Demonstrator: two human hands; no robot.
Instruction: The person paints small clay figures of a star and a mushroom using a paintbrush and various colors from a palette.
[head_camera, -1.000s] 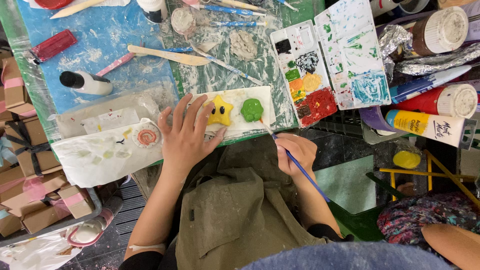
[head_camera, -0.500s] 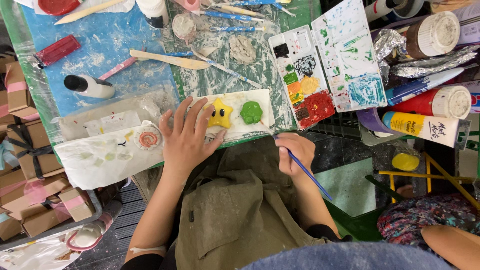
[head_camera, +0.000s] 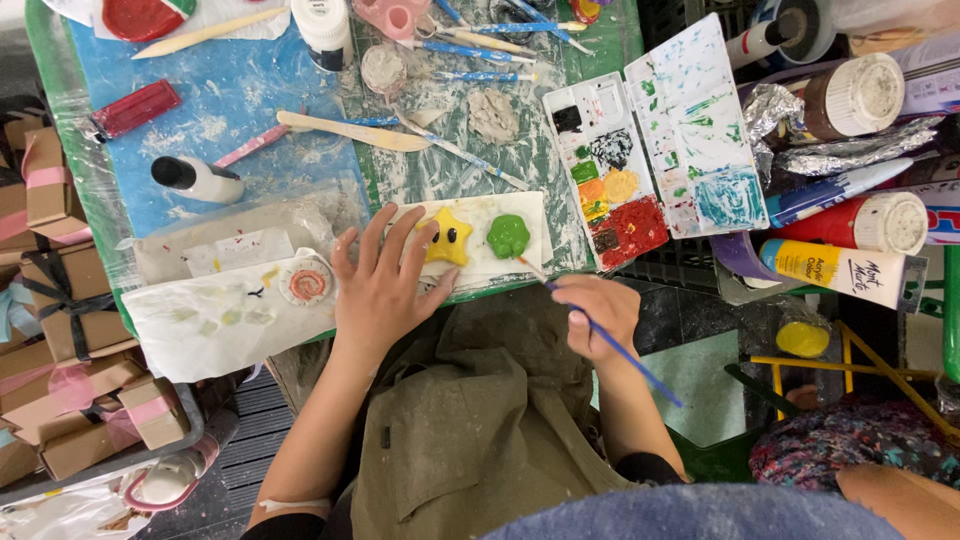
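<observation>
Our left hand (head_camera: 385, 290) lies flat with fingers spread on a white sheet (head_camera: 520, 265), beside a yellow clay star (head_camera: 448, 240). Our right hand (head_camera: 595, 315) grips a blue paintbrush (head_camera: 610, 345), its tip just below a green clay shape (head_camera: 508, 236).

a white slab (head_camera: 478, 268) lies flat at the table's near edge, with its long side along that edge. on it sit two small painted clay pieces side by side. the star (head_camera: 447, 238), on the left, is yellow with two small dark dots like eyes. the green piece (head_camera: 508, 236), on the right, is a lumpy rounded shape, perhaps a leaf or clover; the view is too small to tell. a thin brush (head_camera: 610, 343) with a blue handle slants up to the left, its pale tip just below the green piece, touching or nearly touching it.
</observation>
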